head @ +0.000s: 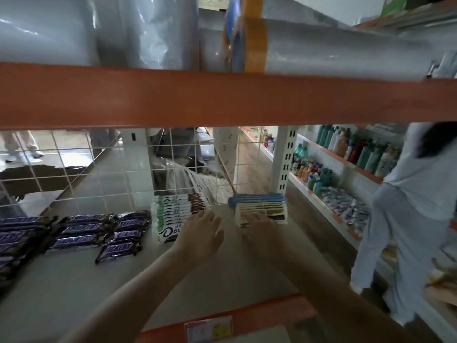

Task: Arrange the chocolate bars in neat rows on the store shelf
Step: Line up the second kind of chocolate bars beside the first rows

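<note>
Two hands (201, 231) (262, 225), two chocolate stacks (179, 214) (261, 210)

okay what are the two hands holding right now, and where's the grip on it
Neither clearly holds anything. The left hand rests on the white Dove bars; the right hand rests fingers on the cream-coloured pack's near edge. No grip shows.

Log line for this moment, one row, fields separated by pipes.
left hand: open, touching Dove bars | right hand: open, fingers on cream-label bars | Snickers rows: untouched on shelf

dim shelf interior | daylight glare through rear mesh | soft motion blur | wide-angle edge bending
</note>
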Tool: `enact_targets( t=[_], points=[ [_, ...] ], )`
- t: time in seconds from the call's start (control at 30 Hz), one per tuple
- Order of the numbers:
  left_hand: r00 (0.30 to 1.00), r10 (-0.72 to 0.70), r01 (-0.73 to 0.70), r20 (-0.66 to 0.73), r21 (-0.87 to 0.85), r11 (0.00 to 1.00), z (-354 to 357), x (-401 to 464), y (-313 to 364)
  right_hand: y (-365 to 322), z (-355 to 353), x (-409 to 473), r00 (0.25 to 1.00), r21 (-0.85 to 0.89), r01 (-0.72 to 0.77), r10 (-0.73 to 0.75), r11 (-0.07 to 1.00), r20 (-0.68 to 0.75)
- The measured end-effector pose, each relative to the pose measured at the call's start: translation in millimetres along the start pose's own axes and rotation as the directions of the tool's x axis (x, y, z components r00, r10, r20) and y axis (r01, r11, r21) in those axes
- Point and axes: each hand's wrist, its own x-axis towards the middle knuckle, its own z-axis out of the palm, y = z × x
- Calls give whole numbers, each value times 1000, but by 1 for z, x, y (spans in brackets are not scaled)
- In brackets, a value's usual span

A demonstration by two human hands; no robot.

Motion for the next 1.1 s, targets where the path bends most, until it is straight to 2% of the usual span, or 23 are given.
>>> enact_targets(
  t=[0.1, 0.17, 0.4, 0.6, 0.87, 1.1],
  points=[
    [996, 50, -49, 69, -23, 999, 15, 16, 24, 18, -11, -14, 996, -19, -38, 40, 999, 80],
    [994, 60, -55, 95, -57, 997, 22, 25, 39, 31, -19, -22, 997, -52, -50, 53, 997, 60],
    [989, -18, 36, 143, -123, 992, 32, 37, 62, 68, -30, -38, 988, -146, -134, 144, 980, 63],
    [989, -45, 66, 141, -150, 987, 26, 36, 64, 79, -31, -35, 995, -137, -99, 99, 986, -7],
    [996, -22, 29, 82, -77, 997, 21, 32, 53, 66, -32, -7, 990, -254, 69, -98, 965, -103],
    [994, -45, 52, 95, -72, 996, 10, 22, 43, 69, -20, 10, 996, -259, 34, -54, 965, -71]
  ],
)
